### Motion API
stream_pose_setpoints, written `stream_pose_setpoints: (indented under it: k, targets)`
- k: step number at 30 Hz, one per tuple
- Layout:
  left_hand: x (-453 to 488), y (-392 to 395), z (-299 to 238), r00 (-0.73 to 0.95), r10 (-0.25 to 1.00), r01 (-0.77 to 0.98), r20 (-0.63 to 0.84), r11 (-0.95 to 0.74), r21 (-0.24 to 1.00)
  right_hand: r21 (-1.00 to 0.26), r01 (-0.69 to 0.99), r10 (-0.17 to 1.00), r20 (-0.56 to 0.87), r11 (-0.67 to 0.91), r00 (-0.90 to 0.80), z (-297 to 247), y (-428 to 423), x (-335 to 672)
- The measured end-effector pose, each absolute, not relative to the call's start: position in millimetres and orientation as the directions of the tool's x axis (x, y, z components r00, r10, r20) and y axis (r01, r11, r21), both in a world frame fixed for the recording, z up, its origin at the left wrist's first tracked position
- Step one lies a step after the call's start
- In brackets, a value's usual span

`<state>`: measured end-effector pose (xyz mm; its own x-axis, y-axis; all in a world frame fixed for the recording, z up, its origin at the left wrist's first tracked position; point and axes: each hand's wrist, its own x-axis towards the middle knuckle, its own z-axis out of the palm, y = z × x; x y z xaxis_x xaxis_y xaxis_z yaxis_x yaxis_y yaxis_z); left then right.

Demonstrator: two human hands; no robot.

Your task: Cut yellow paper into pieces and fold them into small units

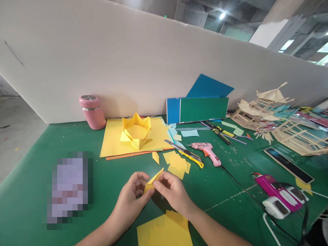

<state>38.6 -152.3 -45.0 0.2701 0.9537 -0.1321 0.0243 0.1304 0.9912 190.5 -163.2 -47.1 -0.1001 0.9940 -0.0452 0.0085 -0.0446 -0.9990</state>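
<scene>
Between my two hands is a small folded piece of yellow paper (153,180), its pointed end up and to the right. My left hand (135,193) pinches its lower left part. From the other side, the thumb and fingers of my right hand (173,192) grip its right edge. Just beyond my hands lie a small folded yellow paper piece (155,158) and a loose pile of yellow paper squares (178,164). Below my wrists rests a stack of larger yellow sheets (164,230). A crown-shaped folded yellow paper form (135,131) stands farther back on yellow sheets (110,138).
Right of the pile lie a yellow utility knife (188,155) and a pink glue gun (208,153) with a black cord. A pink power strip (279,193) and wooden stick models (266,109) occupy the right side. A pink flask (92,112) stands at the back left.
</scene>
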Motion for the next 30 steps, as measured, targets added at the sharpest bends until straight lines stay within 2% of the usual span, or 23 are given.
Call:
stream_pose_setpoints:
  k: [5,9,12,17,19,21,24,27,30]
  targets:
    - [37,-152,-39,0.267,0.953,-0.047,-0.141,0.159,0.986,-0.998,-0.021,0.992,-0.062,-0.065,-0.113,-44,-164,189]
    - [36,-151,-38,0.29,0.942,-0.165,-0.171,0.225,0.96,-0.985,-0.142,0.98,-0.074,-0.101,-0.182,-41,-166,186]
    - [37,-151,-42,0.292,0.94,-0.172,-0.174,0.231,0.958,-0.978,-0.193,0.98,-0.042,-0.08,-0.195,-43,-166,184]
    - [38,-155,-50,0.318,0.946,-0.019,-0.067,0.077,0.997,-0.995,-0.036,0.995,0.092,0.091,-0.03,-46,-161,191]
    - [36,-155,-54,0.268,0.963,0.032,0.001,-0.01,0.999,-0.966,0.17,0.977,0.206,0.194,0.056,-45,-156,197]
    - [33,-154,-56,0.211,0.975,0.09,0.07,-0.091,0.992,-0.814,0.488,0.931,0.365,0.313,0.011,-43,-151,203]
    - [29,-150,-57,0.172,0.968,0.172,0.181,-0.211,0.962,-0.416,0.785,0.804,0.57,0.458,-0.167,-40,-142,207]
    - [26,-148,-55,0.18,0.946,0.202,0.269,-0.303,0.931,-0.128,0.884,0.73,0.623,0.449,-0.28,-41,-132,204]
    - [25,-148,-53,0.198,0.93,0.223,0.31,-0.35,0.91,0.035,0.884,0.702,0.594,0.466,-0.393,-42,-123,198]
